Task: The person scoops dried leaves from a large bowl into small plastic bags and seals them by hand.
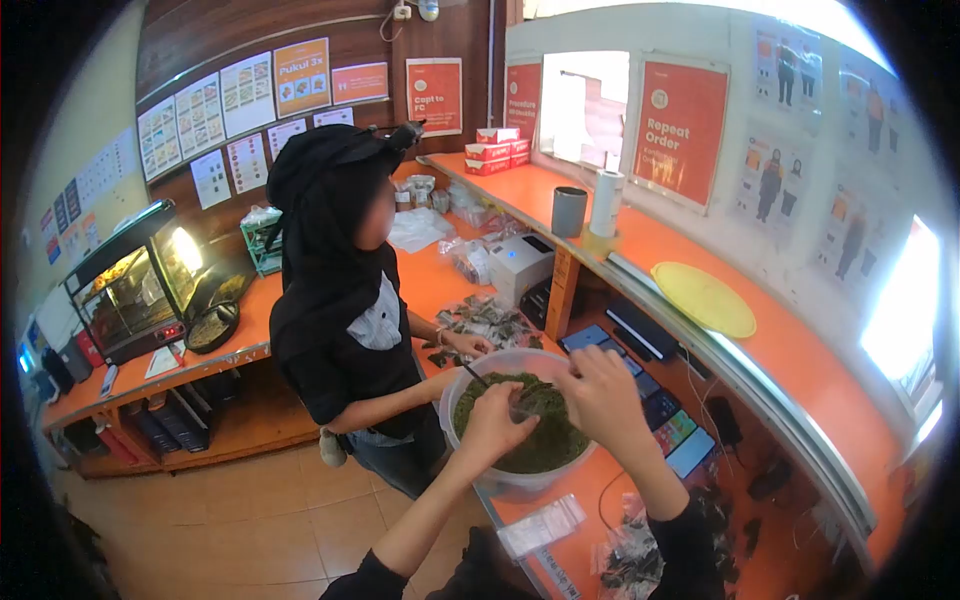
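A white translucent tub (515, 482) of green crumbly material (545, 445) stands at the orange counter's edge. Over its left part is my left hand (497, 420), its thumb and fingers closed on a small clear plastic bag (522, 402). My right hand (600, 390) is raised above the tub's right side with fingers bent together; what it holds, if anything, cannot be made out. A dark utensil handle (474, 376) leans in the tub near a co-worker's hand.
A co-worker in black (340, 300) stands left of the tub. Filled small packets (485, 322) lie behind it, more packets (635, 550) and a stack of empty bags (542, 526) in front. Phones (690, 452) lie at right, below a raised shelf (800, 400).
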Tool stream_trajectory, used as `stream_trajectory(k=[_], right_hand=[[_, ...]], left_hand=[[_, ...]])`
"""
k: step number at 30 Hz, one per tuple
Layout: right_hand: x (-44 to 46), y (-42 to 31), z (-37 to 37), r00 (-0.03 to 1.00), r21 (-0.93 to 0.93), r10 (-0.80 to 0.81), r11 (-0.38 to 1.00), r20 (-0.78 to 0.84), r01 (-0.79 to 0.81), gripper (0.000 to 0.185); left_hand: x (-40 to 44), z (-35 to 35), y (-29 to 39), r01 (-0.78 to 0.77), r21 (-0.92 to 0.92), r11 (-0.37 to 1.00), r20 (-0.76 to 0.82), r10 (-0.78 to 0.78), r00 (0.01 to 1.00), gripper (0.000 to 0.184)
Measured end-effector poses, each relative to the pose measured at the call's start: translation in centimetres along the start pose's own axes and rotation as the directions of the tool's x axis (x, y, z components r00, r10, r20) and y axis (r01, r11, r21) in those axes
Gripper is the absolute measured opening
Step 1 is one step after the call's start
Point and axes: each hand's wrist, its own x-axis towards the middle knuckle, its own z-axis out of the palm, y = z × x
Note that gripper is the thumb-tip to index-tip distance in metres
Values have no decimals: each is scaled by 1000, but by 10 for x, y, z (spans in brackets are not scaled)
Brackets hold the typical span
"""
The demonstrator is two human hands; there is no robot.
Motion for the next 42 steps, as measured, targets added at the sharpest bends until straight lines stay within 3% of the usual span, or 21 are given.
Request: stream_trajectory(k=[3, 4, 5, 7, 8, 10, 11, 13, 14, 16, 18, 19, 20, 21, 22, 24, 25, 28, 30, 40, 42], right_hand=[[-8, 5, -24, 994, 50, 111, 993, -12, -110, 25], [-14, 2, -21, 976, 31, 187, 981, 109, -191, 22], [-21, -5, -14, 976, 35, 183, 981, 119, -188, 22], [-24, -19, 7, 823, 11, 251, 954, 510, -298, 17], [-29, -23, 24, 824, 11, 254, 954, 506, -300, 17], [-39, -29, 52, 722, 12, 184, 966, 668, -258, 20], [-45, -26, 52, 728, 13, 178, 968, 662, -249, 20], [-47, -26, 38, 876, 138, 205, 947, 437, -290, 24], [-43, -28, 33, 879, 145, 200, 947, 432, -287, 24], [-23, -37, 12, 983, 340, 181, 924, 21, -177, 23], [-25, -38, 27, 975, 387, 214, 896, 53, -218, 22], [-27, -37, 34, 966, 431, 247, 865, 79, -257, 21], [-29, -37, 39, 966, 430, 246, 866, 80, -256, 21], [-30, -37, 42, 962, 504, 272, 833, -18, -227, 18], [-28, -36, 44, 947, 574, 302, 798, -113, -186, 16], [-26, -38, 38, 934, 658, 342, 727, -98, -197, 13], [-25, -40, 35, 919, 733, 387, 646, -74, -213, 9], [-25, -45, 34, 897, 783, 433, 588, -95, -201, 7], [-27, -48, 34, 901, 762, 416, 622, -124, -182, 8], [-17, -61, 23, 934, 741, 302, 669, -192, -64, 8], [-17, -61, 21, 940, 744, 277, 667, -199, -39, 9]], left_hand=[[-1, -27, 22, 39, 45, 998, -59, -37, 998, 52], [-2, -29, 15, 69, 50, 996, -76, -65, 995, 52], [-5, -27, 10, 98, 52, 994, -90, -93, 992, 51], [-3, -27, 13, 53, 51, 997, -123, -47, 991, 51], [-3, -27, 19, 14, 72, 997, -130, -5, 991, 52], [-5, -28, 23, -23, 95, 995, -144, 37, 989, 53], [-6, -30, 21, 14, 56, 998, -125, -7, 992, 55], [-11, -33, 19, 56, 27, 998, -111, -53, 992, 58], [-13, -33, 19, 116, -47, 992, -74, -120, 990, 59], [-16, -33, 25, 183, -123, 975, -32, -188, 982, 61], [-20, -32, 36, 206, -367, 907, 36, -208, 978, 56], [-22, -31, 37, 209, -368, 906, 38, -210, 977, 56], [-23, -30, 36, 153, -506, 849, -10, -183, 983, 49], [-23, -29, 36, 84, -629, 773, -66, -161, 985, 41], [-23, -29, 30, 79, -628, 774, -73, -159, 985, 41], [-25, -32, 18, 79, -765, 639, -57, -189, 980, 26], [-26, -35, 16, 76, -764, 641, -62, -191, 980, 26], [-32, -44, 20, 62, -801, 596, -57, -178, 982, 18], [-36, -48, 21, 145, -830, 538, 0, -260, 966, 13], [-42, -61, 33, 132, -814, 566, -8, -238, 971, 7], [-44, -60, 35, 134, -765, 630, 22, -182, 983, 6]])
